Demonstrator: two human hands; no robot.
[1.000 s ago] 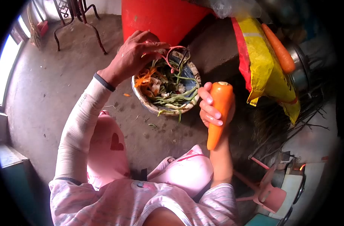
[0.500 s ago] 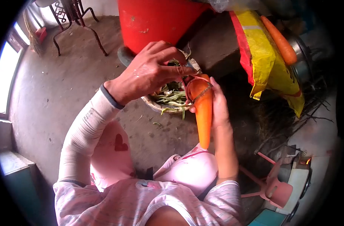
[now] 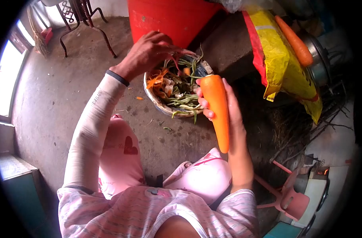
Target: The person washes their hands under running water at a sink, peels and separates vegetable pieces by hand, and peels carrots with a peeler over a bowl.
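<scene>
In my right hand [image 3: 233, 104] rests a large carrot [image 3: 216, 107], its blunt end up and its narrow tip pointing down toward my knee. Its surface looks smooth and bright orange. My left hand [image 3: 149, 51] is closed around a thin red peeler [image 3: 176, 62], mostly hidden by the fingers and apart from the carrot. Under that hand stands a basin [image 3: 151, 97] with green bean-like strips, orange peelings and pale scraps. A small blurred orange bit [image 3: 186, 71] shows just below the peeler.
Behind the basin stands a red tub [image 3: 169, 20]. On the right, a yellow bag [image 3: 278, 59] lies beside another carrot [image 3: 294, 41] and a metal pot [image 3: 317, 59]. Twigs [image 3: 300, 139] and a pink chair [image 3: 294, 198] are lower right; a small flame [image 3: 326, 171] glows there.
My left hand has drawn the peeler off the carrot, up and left over the basin. The carrot has shifted slightly right in my right hand, and its wide end is uncovered.
</scene>
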